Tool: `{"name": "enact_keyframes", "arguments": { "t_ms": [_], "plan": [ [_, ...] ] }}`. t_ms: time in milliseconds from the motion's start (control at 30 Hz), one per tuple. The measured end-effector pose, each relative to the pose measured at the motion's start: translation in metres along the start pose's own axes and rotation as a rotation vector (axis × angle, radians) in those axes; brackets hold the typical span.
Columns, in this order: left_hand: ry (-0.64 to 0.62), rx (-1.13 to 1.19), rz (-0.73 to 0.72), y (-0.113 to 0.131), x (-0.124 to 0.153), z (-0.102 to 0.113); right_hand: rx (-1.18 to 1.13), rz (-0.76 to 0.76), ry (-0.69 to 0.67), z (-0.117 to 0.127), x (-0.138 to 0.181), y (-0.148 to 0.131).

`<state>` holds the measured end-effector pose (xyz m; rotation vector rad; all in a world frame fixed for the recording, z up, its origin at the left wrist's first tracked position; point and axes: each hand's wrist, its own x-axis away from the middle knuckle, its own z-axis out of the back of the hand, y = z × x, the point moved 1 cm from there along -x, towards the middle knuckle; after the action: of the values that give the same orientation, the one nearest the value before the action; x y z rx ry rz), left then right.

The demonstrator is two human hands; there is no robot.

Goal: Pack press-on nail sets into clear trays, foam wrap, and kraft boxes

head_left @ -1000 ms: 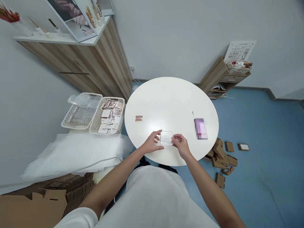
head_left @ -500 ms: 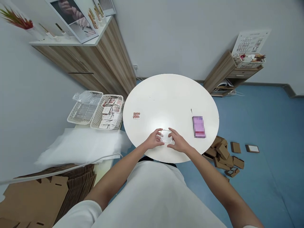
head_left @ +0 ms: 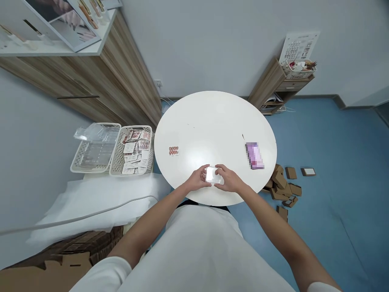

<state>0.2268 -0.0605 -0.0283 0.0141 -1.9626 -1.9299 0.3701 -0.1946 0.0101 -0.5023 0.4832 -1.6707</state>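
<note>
Between my hands, near the front edge of the round white table (head_left: 212, 109), is a small clear plastic box (head_left: 213, 175). My left hand (head_left: 198, 178) grips its left side with curled fingers. On the opposite side, my right hand (head_left: 227, 178) holds the box with thumb and fingers at its edges. Light glares off the top, so I cannot tell what is inside, if anything. A small card with rows of reddish oval pieces (head_left: 174, 151) lies on the table to the left. Over on the right lies a purple, pixelated flat object (head_left: 254, 155).
Left of the table, one white basket (head_left: 113, 162) holds many printed cards and another (head_left: 75, 162) holds clear plastic cases. White sheets (head_left: 106, 194) lie in front of them. Brown cardboard boxes (head_left: 282, 182) are heaped on the floor at right. A wooden cabinet (head_left: 127, 73) stands back left.
My head view has shifted, so the surroundings moved in the picture. Both hands stay on the clear box, with the fingers slightly closer around it.
</note>
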Motion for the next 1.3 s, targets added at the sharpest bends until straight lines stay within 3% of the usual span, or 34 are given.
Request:
{"name": "enact_keyframes", "arguments": {
  "t_ms": [533,1300],
  "plan": [
    [0.082,-0.031,-0.001,0.009,-0.015,-0.019,-0.124,0.097,-0.051,0.013,-0.007,0.036],
    [0.095,0.018,-0.028,0.017,-0.023,-0.030,-0.227,0.110,0.014,0.025,-0.002,0.044]
  ]
}}
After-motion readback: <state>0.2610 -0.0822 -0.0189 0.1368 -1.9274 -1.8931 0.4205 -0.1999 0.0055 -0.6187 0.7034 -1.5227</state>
